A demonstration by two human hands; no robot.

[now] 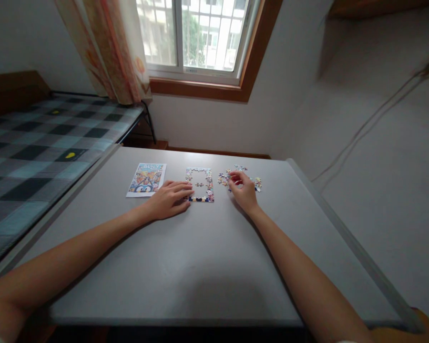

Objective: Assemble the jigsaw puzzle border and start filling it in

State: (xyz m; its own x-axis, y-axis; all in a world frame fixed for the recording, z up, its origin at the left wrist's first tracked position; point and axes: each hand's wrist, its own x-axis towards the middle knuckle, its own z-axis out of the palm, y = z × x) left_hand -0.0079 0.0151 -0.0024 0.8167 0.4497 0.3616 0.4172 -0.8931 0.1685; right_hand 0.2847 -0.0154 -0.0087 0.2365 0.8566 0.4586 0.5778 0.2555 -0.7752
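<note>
A partly joined jigsaw puzzle point(210, 186) lies on the table as a rectangular frame of edge pieces. Inside it, a few joined pieces point(199, 184) sit apart from the border. My left hand point(169, 199) rests flat with fingers stretched out, its fingertips on the puzzle's left side. To the right, my right hand point(243, 189) is over a scatter of loose puzzle pieces point(258, 184), thumb and fingers curled towards each other. Whether a piece is between those fingertips is too small to make out. A colourful picture sheet point(147, 180) lies left of the puzzle, beside my left hand.
The grey table point(186, 267) reaches to the wall below a barred window point(210, 38). At the left stands a bed point(57, 128) with a checked cover, and a patterned curtain point(107, 47) hangs behind it. A cable point(368, 119) runs down the right wall.
</note>
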